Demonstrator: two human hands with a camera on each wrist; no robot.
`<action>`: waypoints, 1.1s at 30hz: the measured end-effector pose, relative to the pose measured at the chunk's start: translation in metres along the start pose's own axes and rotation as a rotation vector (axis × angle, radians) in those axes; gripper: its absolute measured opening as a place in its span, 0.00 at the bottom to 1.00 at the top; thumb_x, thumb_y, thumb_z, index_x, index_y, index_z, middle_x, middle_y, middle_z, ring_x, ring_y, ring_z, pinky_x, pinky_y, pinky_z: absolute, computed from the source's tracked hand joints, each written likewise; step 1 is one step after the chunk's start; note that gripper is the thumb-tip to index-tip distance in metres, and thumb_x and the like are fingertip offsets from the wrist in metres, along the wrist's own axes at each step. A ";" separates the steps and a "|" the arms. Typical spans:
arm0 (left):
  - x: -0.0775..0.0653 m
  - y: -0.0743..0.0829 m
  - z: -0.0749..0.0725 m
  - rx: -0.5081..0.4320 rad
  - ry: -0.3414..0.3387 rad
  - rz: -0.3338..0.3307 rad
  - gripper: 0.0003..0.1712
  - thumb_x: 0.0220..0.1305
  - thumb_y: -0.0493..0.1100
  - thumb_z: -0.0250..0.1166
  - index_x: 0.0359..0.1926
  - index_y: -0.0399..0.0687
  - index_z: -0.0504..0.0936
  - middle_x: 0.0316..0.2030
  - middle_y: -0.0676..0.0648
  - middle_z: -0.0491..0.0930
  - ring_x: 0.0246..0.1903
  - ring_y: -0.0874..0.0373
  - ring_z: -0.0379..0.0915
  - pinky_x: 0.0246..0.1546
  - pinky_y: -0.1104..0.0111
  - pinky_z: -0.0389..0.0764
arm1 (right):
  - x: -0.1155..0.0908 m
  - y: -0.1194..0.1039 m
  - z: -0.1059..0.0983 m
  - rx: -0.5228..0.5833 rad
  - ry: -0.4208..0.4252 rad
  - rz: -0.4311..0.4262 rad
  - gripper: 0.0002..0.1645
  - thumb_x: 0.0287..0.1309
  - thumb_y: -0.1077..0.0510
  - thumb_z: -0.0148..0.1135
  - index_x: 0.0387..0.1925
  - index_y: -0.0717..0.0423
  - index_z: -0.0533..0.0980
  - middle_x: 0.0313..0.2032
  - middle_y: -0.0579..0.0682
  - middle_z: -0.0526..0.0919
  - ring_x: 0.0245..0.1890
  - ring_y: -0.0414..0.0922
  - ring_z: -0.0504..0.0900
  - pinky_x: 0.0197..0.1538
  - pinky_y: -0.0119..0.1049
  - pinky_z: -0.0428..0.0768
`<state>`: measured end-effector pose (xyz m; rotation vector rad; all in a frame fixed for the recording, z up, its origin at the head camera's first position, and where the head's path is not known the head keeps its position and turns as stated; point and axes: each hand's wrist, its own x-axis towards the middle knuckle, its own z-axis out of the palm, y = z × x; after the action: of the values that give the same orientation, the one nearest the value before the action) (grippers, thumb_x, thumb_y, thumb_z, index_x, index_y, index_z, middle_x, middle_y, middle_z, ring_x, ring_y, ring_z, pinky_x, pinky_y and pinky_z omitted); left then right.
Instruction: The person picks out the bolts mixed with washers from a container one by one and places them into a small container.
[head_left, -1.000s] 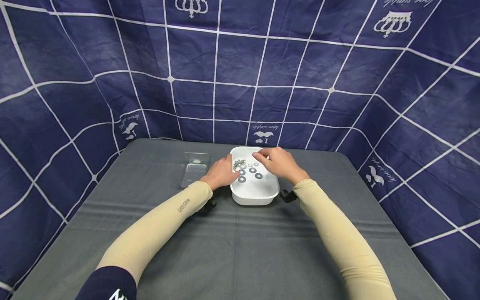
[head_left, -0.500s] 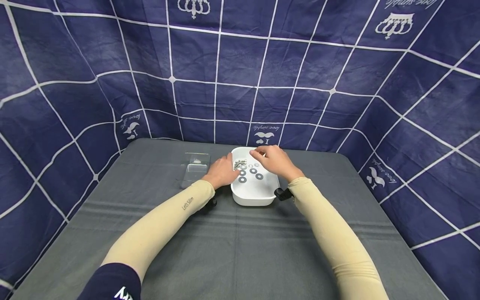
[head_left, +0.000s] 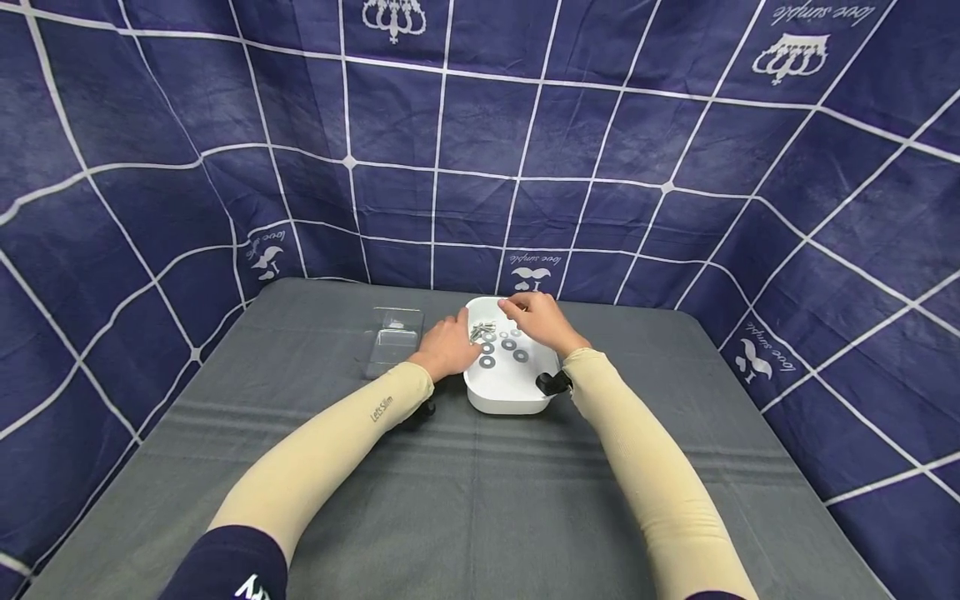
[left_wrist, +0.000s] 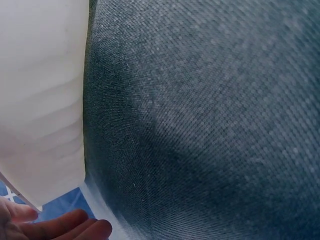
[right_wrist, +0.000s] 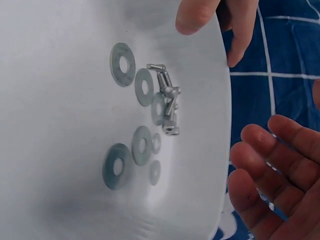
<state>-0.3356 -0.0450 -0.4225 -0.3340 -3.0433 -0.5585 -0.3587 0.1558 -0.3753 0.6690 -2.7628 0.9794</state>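
A white tray (head_left: 510,392) sits on the table. My left hand (head_left: 447,343) grips its left rim, thumb (right_wrist: 195,17) over the inside and fingers (left_wrist: 65,225) along the outer wall. Inside lie a small heap of silver socket-head screws (right_wrist: 169,100) and several flat washers of two sizes, such as a large washer (right_wrist: 123,64) and a small washer (right_wrist: 155,172). My right hand (head_left: 542,321) hovers over the tray's far right part. Its fingers are loosely bent and apart from the screws, with nothing visible between them.
A clear plastic box (head_left: 395,342) with compartments stands left of the tray, behind my left hand. Grey cloth covers the table (head_left: 480,500). Dark blue curtains (head_left: 480,150) with white lines rise at the back and sides.
My right hand has shifted slightly left over the tray, its forearm swinging inward. The left hand keeps its place on the rim. The washers and screws look unmoved.
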 end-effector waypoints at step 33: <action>0.000 0.006 -0.004 0.034 -0.057 -0.050 0.48 0.63 0.55 0.62 0.75 0.39 0.53 0.59 0.33 0.75 0.60 0.40 0.73 0.57 0.49 0.77 | 0.029 0.010 0.045 0.496 0.063 0.473 0.19 0.59 0.57 0.70 0.51 0.58 0.83 0.39 0.51 0.85 0.32 0.47 0.77 0.35 0.39 0.78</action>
<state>-0.3339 -0.0409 -0.4172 -0.2776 -3.1200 -0.5070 -0.3881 0.1242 -0.4089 0.0091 -2.6830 1.7742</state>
